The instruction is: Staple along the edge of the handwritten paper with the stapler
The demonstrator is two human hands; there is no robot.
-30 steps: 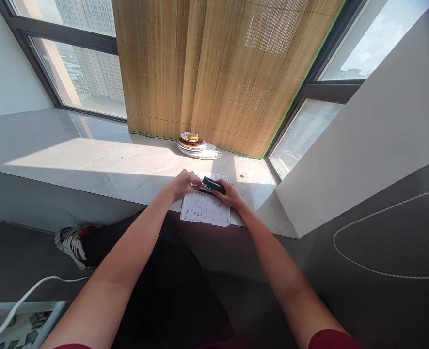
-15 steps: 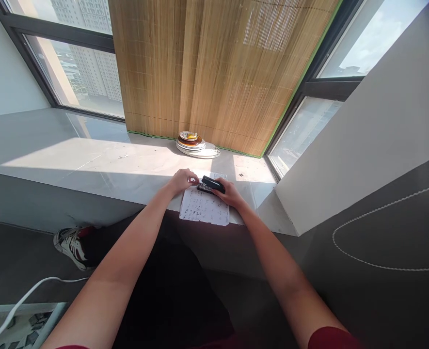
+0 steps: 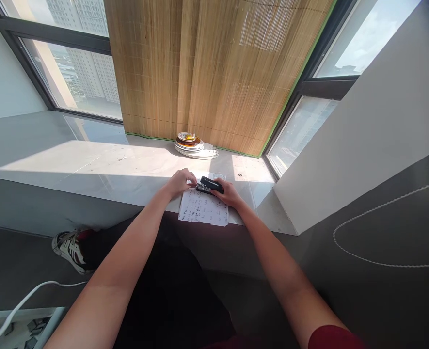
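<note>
My right hand (image 3: 229,193) is wrapped round the rear of a black stapler (image 3: 210,184), whose top arm is lifted away from its base so the metal inside shows. At the stapler's front end my left hand (image 3: 181,182) is closed in a pinch; whatever lies between its fingertips is too small to make out. Beneath the stapler lies a white sheet of paper (image 3: 203,209) with rows of dark handwriting, its near edge at the front of the ledge.
A stack of plates (image 3: 194,146) stands at the back of the pale window ledge (image 3: 90,165), before a bamboo blind (image 3: 199,72). A small dark bit (image 3: 240,175) lies to the right. A white cable (image 3: 28,293) and a beaded cord (image 3: 345,252) hang at the sides.
My view has shifted slightly. The left fingertips have come a little closer to the stapler's front end; the right hand keeps its hold.
</note>
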